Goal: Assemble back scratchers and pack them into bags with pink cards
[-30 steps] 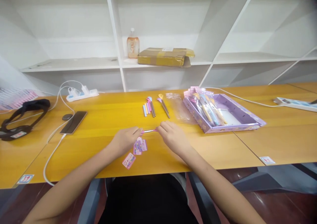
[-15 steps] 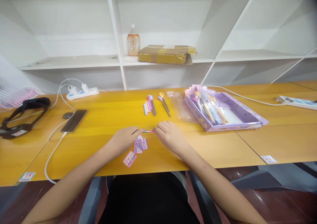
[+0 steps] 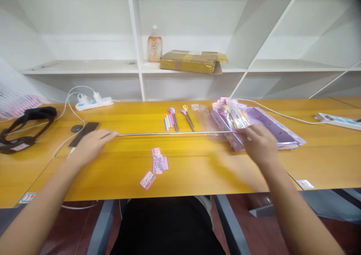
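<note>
A thin metal telescopic back scratcher (image 3: 169, 133) is stretched level above the table, drawn out long. My left hand (image 3: 91, 146) is closed on its left end. My right hand (image 3: 259, 144), slightly blurred, grips the other end, where a bit of pink shows; the head is hidden. Behind the rod lie short back scratchers with hand-shaped heads, a blue and pink pair (image 3: 174, 119) and a yellow and purple pair (image 3: 188, 118). Pastel handle tubes (image 3: 168, 121) sit beside them. Small printed cards (image 3: 160, 163) are spread nearer me, with one pink card (image 3: 147, 180) apart.
At right a purple tray (image 3: 290, 140) holds bagged back scratchers (image 3: 235, 114), with clear plastic bags (image 3: 204, 118) beside it. A phone (image 3: 87, 129), a power strip (image 3: 94, 103) with cables and a black head strap (image 3: 28, 129) occupy the left. A bottle (image 3: 155, 47) and cardboard box (image 3: 191, 61) stand on the shelf.
My hands have moved far apart, left hand leftward and right hand rightward to the tray's front. The back scratcher's rod between them has lengthened greatly.
</note>
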